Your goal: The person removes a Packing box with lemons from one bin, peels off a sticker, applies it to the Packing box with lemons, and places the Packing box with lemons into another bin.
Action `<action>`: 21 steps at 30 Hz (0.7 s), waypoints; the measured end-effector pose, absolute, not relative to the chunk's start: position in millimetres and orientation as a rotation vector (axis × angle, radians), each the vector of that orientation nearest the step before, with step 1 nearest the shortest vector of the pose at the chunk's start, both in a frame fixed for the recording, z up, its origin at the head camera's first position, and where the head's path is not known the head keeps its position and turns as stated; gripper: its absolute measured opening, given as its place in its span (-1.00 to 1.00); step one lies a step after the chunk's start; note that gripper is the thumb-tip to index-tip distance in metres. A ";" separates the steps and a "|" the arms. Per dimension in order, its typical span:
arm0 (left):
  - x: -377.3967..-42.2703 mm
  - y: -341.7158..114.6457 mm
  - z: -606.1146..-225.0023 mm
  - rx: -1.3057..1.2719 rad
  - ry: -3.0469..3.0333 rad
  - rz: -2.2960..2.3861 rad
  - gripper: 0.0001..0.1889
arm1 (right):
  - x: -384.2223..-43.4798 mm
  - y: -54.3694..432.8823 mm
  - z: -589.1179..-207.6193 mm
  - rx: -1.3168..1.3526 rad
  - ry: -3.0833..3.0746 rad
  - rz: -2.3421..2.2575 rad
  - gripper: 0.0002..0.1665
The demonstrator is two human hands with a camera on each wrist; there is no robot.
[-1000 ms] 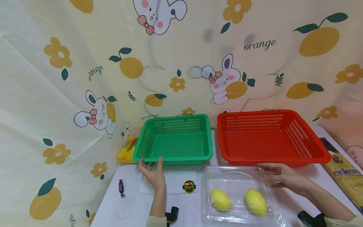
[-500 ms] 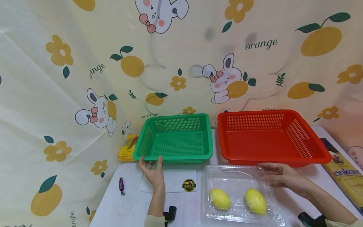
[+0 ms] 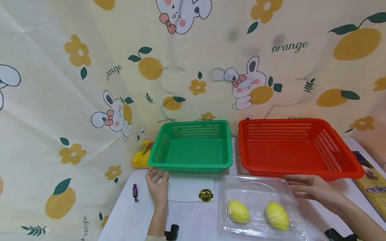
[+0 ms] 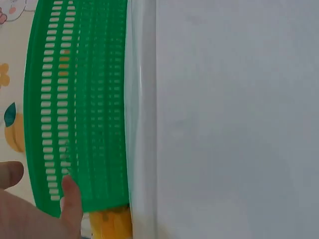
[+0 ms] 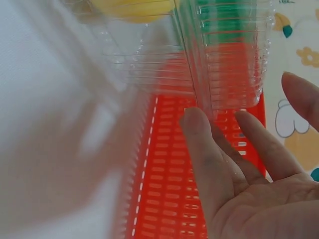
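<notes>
A clear plastic clamshell box [image 3: 256, 187] with two lemons [image 3: 238, 211] in it sits at the front right of the table. At its back right corner my right hand [image 3: 318, 192] pinches the rim; in the right wrist view the thumb [image 5: 197, 124] lies at the seam between the box's two halves, with other fingers behind it. Just below the front left corner of the green basket [image 3: 190, 166], my left hand [image 3: 158, 189] is raised with its fingers loosely bent and nothing in it. The left wrist view shows only part of that hand.
A red basket [image 3: 280, 157] stands behind the box. Left of the green basket is a yellow packet [image 3: 142, 155], and a purple wrapped candy [image 3: 135, 193] lies nearer the front. A white sheet bears a black and gold sticker [image 3: 206, 195]. A yellow printed packet [image 3: 372, 187] lies far right.
My left hand has come down off the green basket's front rim. The right hand stays at the box corner. The head view has turned slightly left.
</notes>
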State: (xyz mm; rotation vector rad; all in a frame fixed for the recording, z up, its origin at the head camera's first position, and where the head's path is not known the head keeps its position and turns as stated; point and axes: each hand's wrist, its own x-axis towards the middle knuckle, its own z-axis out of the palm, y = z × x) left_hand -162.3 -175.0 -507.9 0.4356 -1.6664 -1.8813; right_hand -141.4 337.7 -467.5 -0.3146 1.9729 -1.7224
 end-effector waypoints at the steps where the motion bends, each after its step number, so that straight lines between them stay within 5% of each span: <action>1: -160.1 -178.1 -507.3 0.443 -1.670 -1.884 -0.33 | -141.1 338.5 -467.2 -0.315 1.969 -1.727 -0.54; 21: -118.7 -212.5 -515.4 0.609 -2.012 -1.873 -0.50 | -133.2 349.2 -464.3 -0.333 1.902 -1.844 -0.47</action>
